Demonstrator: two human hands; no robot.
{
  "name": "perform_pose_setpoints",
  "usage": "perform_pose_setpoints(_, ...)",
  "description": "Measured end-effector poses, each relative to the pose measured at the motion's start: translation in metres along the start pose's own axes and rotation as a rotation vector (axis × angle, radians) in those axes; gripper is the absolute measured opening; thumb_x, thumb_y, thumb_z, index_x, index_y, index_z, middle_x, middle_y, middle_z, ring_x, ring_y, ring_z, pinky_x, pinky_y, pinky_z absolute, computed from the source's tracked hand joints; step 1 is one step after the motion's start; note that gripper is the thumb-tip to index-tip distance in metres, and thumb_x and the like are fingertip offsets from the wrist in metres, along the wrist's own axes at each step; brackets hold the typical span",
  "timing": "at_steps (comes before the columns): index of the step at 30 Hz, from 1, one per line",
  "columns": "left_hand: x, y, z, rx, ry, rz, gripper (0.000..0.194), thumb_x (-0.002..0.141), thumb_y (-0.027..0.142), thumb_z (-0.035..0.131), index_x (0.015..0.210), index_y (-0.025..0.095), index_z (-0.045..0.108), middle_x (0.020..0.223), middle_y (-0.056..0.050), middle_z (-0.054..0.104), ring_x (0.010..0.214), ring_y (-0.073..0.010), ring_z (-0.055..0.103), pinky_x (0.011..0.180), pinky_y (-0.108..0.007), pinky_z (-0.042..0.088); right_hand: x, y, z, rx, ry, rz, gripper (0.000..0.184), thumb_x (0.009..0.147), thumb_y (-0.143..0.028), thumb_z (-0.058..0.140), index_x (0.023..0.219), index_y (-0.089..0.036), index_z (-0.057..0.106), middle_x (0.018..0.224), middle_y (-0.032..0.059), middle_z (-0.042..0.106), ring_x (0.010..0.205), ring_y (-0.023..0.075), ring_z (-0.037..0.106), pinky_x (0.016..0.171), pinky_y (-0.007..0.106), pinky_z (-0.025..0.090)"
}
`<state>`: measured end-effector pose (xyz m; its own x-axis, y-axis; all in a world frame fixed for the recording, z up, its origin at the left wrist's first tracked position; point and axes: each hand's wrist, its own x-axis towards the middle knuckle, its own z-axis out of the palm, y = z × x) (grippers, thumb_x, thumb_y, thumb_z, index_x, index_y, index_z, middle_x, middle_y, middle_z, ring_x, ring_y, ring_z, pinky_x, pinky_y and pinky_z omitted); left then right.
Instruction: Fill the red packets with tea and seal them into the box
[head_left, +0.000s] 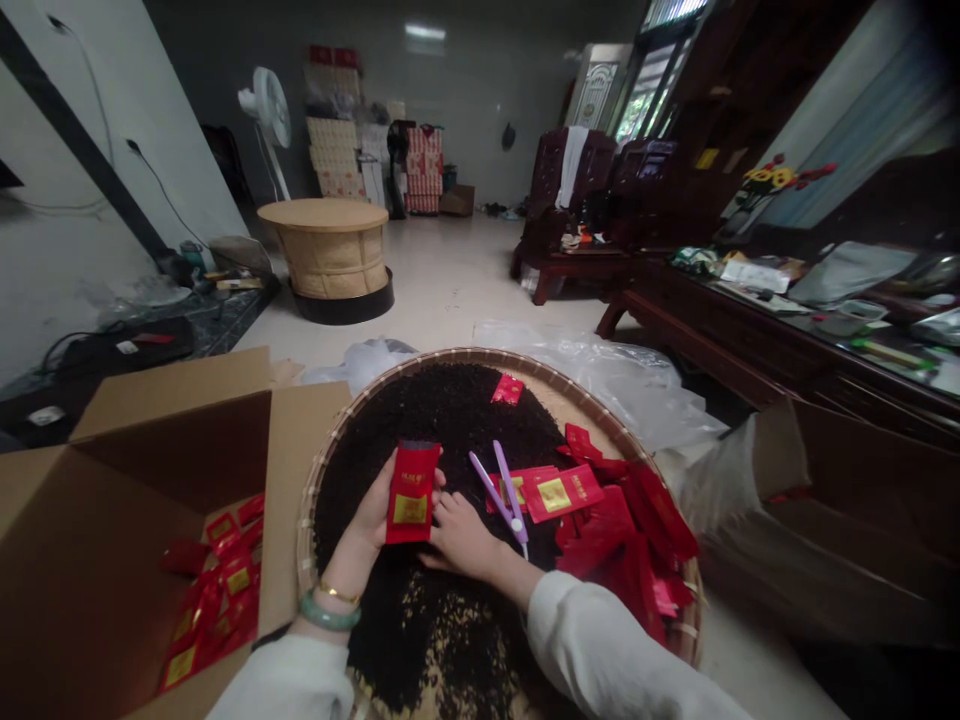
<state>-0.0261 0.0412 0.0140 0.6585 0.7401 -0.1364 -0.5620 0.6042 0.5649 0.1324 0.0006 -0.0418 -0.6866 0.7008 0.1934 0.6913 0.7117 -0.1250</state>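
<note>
Left hand (pixel 377 505) is curled round a glossy, flat red packet (pixel 412 487), over crumbly black leaves (pixel 420 405) in a round woven tray (pixel 480 355). Right hand (pixel 466 537) bends beside the packet; can't tell if it's gripping.

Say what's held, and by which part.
Left grip holds a red packet by its side edges, upper half. Right grip is at its lower right; hold unclear.

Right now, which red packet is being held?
The packet in the left hand; other packets lie in the round tray or cardboard box.
</note>
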Motion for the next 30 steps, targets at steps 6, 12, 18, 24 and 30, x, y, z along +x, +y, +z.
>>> perform_pose_setpoints(6,0.0,-0.001,-0.004,0.021,-0.031,0.019,0.046,0.086,0.048,0.052,0.114,0.013,0.061,0.088,-0.009,0.071,0.069,-0.0179,0.067,0.067,-0.029,0.053,0.0,0.007,-0.007,0.408,0.272,0.241,0.022,0.073,-0.026,0.064,0.093,-0.017,0.059,0.096,0.0092,0.06,0.086,0.0227,0.052,0.073,0.034,0.043)
perform_pose_setpoints(12,0.001,-0.003,0.0,0.096,-0.01,0.05,0.051,0.082,0.051,0.058,0.115,0.012,0.061,0.088,-0.009,0.071,0.067,-0.0173,0.065,0.064,-0.027,0.052,0.004,0.017,-0.017,1.46,0.665,0.794,0.015,0.066,-0.023,0.066,0.079,-0.021,0.06,0.078,-0.0017,0.062,0.076,0.0162,0.057,0.069,0.026,0.045)
perform_pose_setpoints(18,0.003,-0.004,0.017,0.358,0.174,0.228,0.047,0.078,0.026,0.065,0.123,0.02,0.055,0.108,-0.008,0.067,0.087,-0.02,0.065,0.079,-0.029,0.049,-0.003,0.03,-0.031,2.146,0.527,0.89,0.026,0.08,-0.041,0.05,0.093,-0.022,0.061,0.078,0.003,0.069,0.066,0.0167,0.065,0.054,0.028,0.049)
perform_pose_setpoints(24,0.009,-0.006,0.013,0.735,0.286,0.454,0.028,0.069,0.019,0.068,0.096,0.018,0.062,0.108,-0.007,0.063,0.1,-0.0224,0.058,0.093,-0.033,0.042,-0.005,0.03,-0.038,2.435,0.519,0.799,0.023,0.083,-0.039,0.052,0.091,-0.02,0.063,0.079,0.0047,0.071,0.081,0.0232,0.069,0.07,0.043,0.055)
perform_pose_setpoints(30,-0.001,0.005,0.022,1.323,0.229,0.514,0.005,0.077,0.024,0.061,0.076,0.019,0.062,0.12,-0.011,0.057,0.112,-0.0274,0.05,0.102,-0.042,0.034,0.0,0.027,-0.042,2.403,0.601,0.85,0.013,0.086,-0.03,0.054,0.094,-0.023,0.061,0.078,0.0032,0.072,0.079,0.0208,0.07,0.07,0.04,0.055)
